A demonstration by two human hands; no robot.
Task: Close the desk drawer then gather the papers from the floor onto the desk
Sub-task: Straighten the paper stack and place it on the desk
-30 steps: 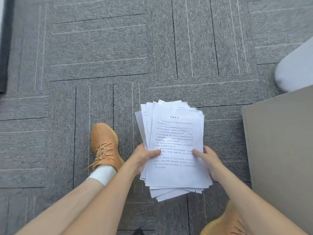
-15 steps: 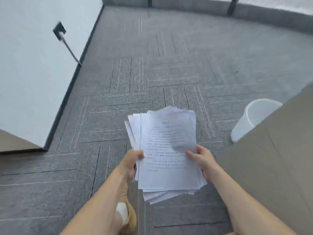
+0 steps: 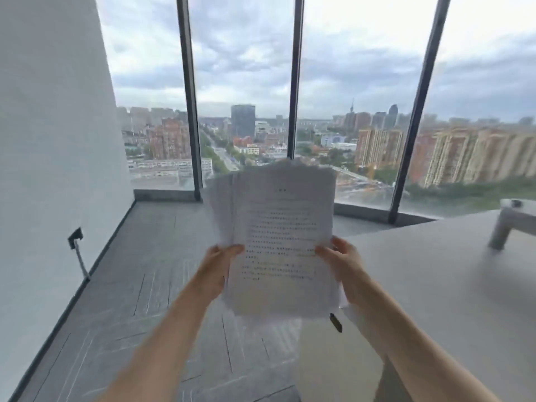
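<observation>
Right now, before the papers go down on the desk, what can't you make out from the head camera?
- Drawer: out of frame, so closed or open is unknown.
- Floor near the feet: hidden by the papers and arms; stray sheets can't be ruled out.
- Printed text: motion-blurred, unreadable.
- Small dark object on the desk: too blurred to identify.
- Grey stand: cut off by the right edge.
- Fingers of left hand and right hand: behind the stack.
</observation>
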